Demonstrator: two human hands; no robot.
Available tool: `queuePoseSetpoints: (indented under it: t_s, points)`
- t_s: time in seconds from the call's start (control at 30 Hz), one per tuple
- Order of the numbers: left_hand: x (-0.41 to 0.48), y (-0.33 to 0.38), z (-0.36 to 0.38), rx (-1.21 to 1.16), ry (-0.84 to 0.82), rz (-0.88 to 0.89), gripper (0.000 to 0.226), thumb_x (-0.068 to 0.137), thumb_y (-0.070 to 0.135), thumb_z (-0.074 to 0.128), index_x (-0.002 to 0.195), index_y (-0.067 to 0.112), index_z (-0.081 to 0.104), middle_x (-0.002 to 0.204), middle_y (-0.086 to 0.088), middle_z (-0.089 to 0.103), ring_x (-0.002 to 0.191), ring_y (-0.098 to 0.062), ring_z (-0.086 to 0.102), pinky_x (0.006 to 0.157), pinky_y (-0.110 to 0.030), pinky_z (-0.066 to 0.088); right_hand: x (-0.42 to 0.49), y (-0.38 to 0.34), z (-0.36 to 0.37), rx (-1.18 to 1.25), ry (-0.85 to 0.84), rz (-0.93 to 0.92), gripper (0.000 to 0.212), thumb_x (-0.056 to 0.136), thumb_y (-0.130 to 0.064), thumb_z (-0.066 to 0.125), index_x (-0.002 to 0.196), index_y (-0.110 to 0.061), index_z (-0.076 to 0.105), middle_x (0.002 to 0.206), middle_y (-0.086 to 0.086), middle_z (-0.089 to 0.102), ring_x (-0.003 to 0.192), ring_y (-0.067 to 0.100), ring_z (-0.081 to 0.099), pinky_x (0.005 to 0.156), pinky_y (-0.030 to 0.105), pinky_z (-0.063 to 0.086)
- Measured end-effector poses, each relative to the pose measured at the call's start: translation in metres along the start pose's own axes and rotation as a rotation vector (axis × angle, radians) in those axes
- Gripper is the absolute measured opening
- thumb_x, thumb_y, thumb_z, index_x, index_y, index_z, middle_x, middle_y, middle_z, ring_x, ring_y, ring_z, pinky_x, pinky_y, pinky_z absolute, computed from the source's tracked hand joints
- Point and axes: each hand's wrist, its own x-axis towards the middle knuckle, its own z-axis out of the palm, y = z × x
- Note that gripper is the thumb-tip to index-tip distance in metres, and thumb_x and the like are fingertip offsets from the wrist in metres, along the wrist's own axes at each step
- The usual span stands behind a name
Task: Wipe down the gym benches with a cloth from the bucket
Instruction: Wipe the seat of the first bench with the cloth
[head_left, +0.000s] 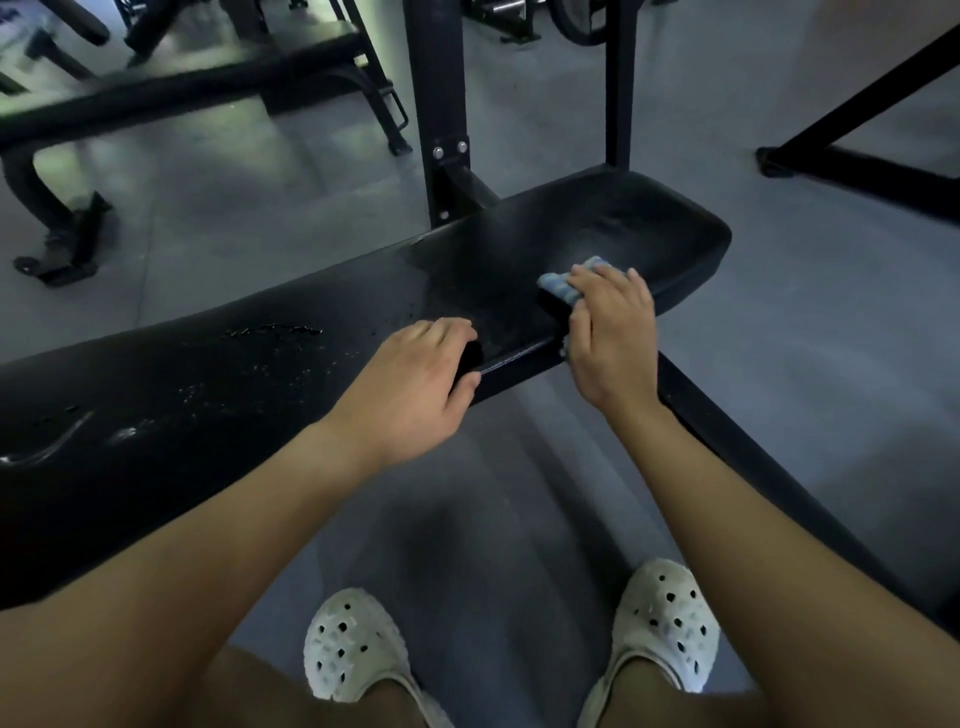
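- A second bench (182, 88), black and flat-padded on curved tubular steel legs, stands on the smooth grey floor (805, 338) well beyond the far left side of the main one.
- The long black padded vinyl bench (208, 395) runs from the lower left to the upper right. Its left half is glossy, with glistening wet-looking specks (270, 332) and a few creases.
- The left hand (415, 384) grips the bench's near edge about midway along, with fingers curled on top of the pad and the thumb tucked along the side.
- A square black steel post (439, 78) with two bolt heads rises just behind the bench's far edge.
- Two white perforated rubber clogs (353, 644) stand on the floor below the near edge, with open floor between them and the bench.
- The right hand (613, 332) holds a crumpled blue-and-white cloth (561, 288) — fingers bent over it, pressing it onto the pad near the rounded right end, close to the near edge.
- The pad beyond the cloth is matte and dished, and bare out to its rounded corner.
- A flat black steel beam (779, 467) slants from under the right hand toward the lower right — another black frame (857, 171) sits well apart at the upper right.
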Motion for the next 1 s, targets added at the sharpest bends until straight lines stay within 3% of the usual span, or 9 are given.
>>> queuePoseSetpoints:
  t_s: [0.17, 0.27, 0.43, 0.6, 0.73, 0.83, 1.0]
  points:
    - [-0.005, -0.007, -0.001, -0.043, 0.010, 0.009, 0.044, 0.104, 0.035, 0.052, 0.141, 0.011, 0.050, 0.152, -0.005, 0.049, 0.139, -0.022, 0.046, 0.121, -0.040, 0.031, -0.019, -0.039, 0.014, 0.008, 0.057, 0.096, 0.037, 0.097, -0.013, 0.043, 0.129, -0.011, 0.062, 0.140, 0.004, 0.059, 0.141, 0.023, 0.041, 0.126, 0.044, 0.012]
    - [-0.010, -0.008, -0.001, -0.031, 0.024, 0.002, 0.041, 0.101, 0.031, 0.055, 0.136, 0.009, 0.053, 0.143, -0.009, 0.055, 0.134, -0.025, 0.049, 0.118, -0.039, 0.036, -0.045, -0.069, 0.026, -0.012, -0.043, -0.103, 0.045, 0.097, -0.018, 0.041, 0.136, -0.008, 0.059, 0.146, 0.006, 0.055, 0.142, 0.027, 0.041, 0.124, 0.050, 0.018]
    - [-0.031, -0.016, -0.008, -0.012, 0.072, -0.116, 0.034, 0.098, 0.034, 0.055, 0.121, 0.009, 0.056, 0.123, -0.008, 0.058, 0.111, -0.026, 0.055, 0.095, -0.042, 0.047, -0.046, -0.067, 0.025, -0.081, -0.231, -0.390, 0.047, 0.099, -0.023, 0.043, 0.143, -0.010, 0.055, 0.150, 0.004, 0.052, 0.143, 0.024, 0.041, 0.123, 0.044, 0.021]
    - [-0.070, -0.024, -0.010, 0.042, 0.077, -0.195, 0.034, 0.098, 0.036, 0.056, 0.121, 0.012, 0.059, 0.122, -0.004, 0.057, 0.107, -0.023, 0.055, 0.092, -0.042, 0.050, -0.021, -0.046, 0.010, -0.118, -0.156, -0.071, 0.045, 0.102, -0.022, 0.036, 0.142, -0.013, 0.053, 0.147, 0.004, 0.054, 0.144, 0.023, 0.038, 0.126, 0.041, 0.012]
    - [-0.087, -0.025, -0.011, 0.030, 0.040, -0.180, 0.039, 0.100, 0.030, 0.055, 0.134, 0.010, 0.058, 0.141, -0.006, 0.055, 0.128, -0.023, 0.053, 0.110, -0.042, 0.044, -0.039, -0.082, 0.023, -0.120, -0.135, -0.013, 0.049, 0.101, -0.026, 0.031, 0.145, -0.014, 0.050, 0.152, 0.003, 0.049, 0.147, 0.024, 0.032, 0.126, 0.043, 0.008]
    - [-0.090, -0.026, -0.012, 0.041, 0.037, -0.160, 0.042, 0.100, 0.025, 0.056, 0.138, 0.007, 0.057, 0.146, -0.010, 0.055, 0.134, -0.025, 0.052, 0.116, -0.042, 0.039, -0.064, -0.116, 0.031, -0.123, -0.223, -0.165, 0.052, 0.102, -0.030, 0.034, 0.151, -0.014, 0.044, 0.157, 0.003, 0.043, 0.149, 0.026, 0.030, 0.126, 0.048, 0.011]
    - [-0.084, -0.022, -0.015, 0.052, 0.007, -0.183, 0.037, 0.101, 0.020, 0.053, 0.134, 0.005, 0.059, 0.135, -0.011, 0.061, 0.123, -0.028, 0.058, 0.111, -0.039, 0.041, -0.067, -0.116, 0.022, -0.128, -0.389, -0.469, 0.054, 0.106, -0.032, 0.029, 0.158, -0.018, 0.032, 0.163, -0.001, 0.033, 0.153, 0.018, 0.021, 0.126, 0.043, 0.011]
